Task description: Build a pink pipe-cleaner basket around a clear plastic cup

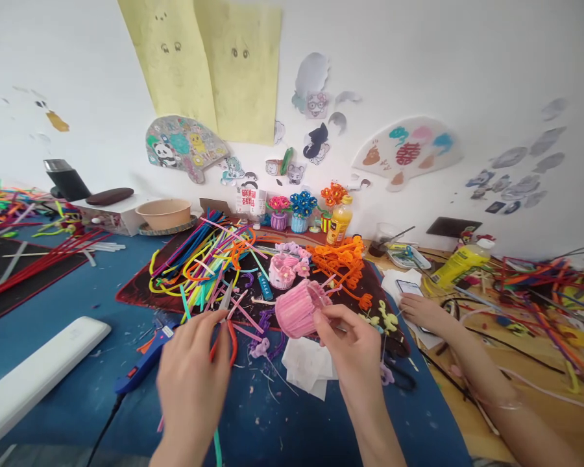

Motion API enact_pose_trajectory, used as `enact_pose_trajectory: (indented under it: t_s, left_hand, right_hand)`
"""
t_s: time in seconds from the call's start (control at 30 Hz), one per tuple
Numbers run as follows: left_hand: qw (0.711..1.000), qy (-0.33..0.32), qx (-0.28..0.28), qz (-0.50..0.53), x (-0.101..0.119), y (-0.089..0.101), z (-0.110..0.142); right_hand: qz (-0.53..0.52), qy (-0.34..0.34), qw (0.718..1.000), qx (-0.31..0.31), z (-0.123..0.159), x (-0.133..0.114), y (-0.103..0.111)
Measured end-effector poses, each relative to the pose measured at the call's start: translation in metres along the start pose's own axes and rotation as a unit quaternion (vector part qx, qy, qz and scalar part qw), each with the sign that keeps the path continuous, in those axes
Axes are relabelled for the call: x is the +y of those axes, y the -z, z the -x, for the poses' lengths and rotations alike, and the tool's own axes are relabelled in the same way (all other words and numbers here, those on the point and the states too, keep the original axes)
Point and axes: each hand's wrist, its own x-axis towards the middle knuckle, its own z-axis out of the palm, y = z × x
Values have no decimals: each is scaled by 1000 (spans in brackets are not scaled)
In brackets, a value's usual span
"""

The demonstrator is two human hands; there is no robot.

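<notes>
In my right hand (353,340) is a small pink pot made of pipe cleaners (294,311), tilted on its side. Thumb and fingers pinch its rim on the right. My left hand (194,370), slightly blurred, has its fingers closed at red-handled scissors (232,344), whose blades point away from me. Just left of that hand lies a blue glue gun (143,363) with a black cord. Behind the pot stands a smaller pink-and-white pot (281,271) with flowers. White paper pieces (311,366) lie below the pink pot.
Loose coloured pipe cleaners (209,253) and an orange bundle (340,259) cover the dark mat. A white oblong device (43,363) lies at left. Another person's hand (423,311) touches a phone (409,287) at right. Yellow bottles (339,220) and finished flower pots (300,214) stand behind.
</notes>
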Motion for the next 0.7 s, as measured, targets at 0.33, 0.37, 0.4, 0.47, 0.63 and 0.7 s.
enact_pose_trajectory:
  t_s: [0.33, 0.37, 0.4, 0.47, 0.63, 0.7]
  left_hand:
    - [929, 78, -215, -293, -82, 27, 45]
    - [926, 84, -220, -295, -81, 25, 43]
    - [924, 89, -227, -295, -81, 24, 41]
    - [919, 97, -245, -294, -84, 21, 36]
    - [916, 103, -234, -309, -92, 26, 34]
    - [926, 94, -179, -320, -83, 28, 36]
  right_hand:
    - [-29, 12, 997, 68, 11, 6, -13]
    - [-31, 9, 997, 69, 12, 5, -14]
    - [-32, 7, 997, 69, 13, 5, -14]
    - [-34, 6, 997, 69, 15, 3, -14]
    - [-35, 5, 995, 91, 15, 1, -9]
    - [-33, 1, 995, 98, 14, 2, -9]
